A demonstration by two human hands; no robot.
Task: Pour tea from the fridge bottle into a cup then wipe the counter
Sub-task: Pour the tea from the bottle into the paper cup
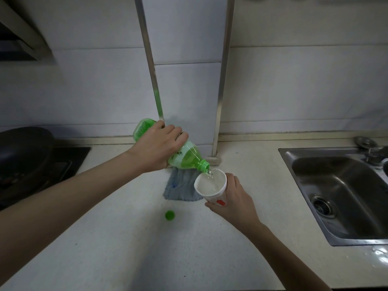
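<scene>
My left hand (156, 144) grips a green plastic bottle (186, 157) around its middle and holds it tipped, neck down to the right. Clear liquid runs from its open mouth into a white paper cup (211, 186). My right hand (234, 198) holds the cup from the right side, tilted a little toward the bottle and lifted over the counter. The bottle's green cap (170, 215) lies loose on the white counter (126, 238) below. A grey-blue cloth (179, 187) lies flat on the counter behind the cup, partly hidden by the cup and bottle.
A steel sink (344, 196) is set into the counter at the right, with a tap base (371, 152) at its back. A black pan (23, 152) sits on a dark hob at the left. Tiled wall and two metal strips rise behind.
</scene>
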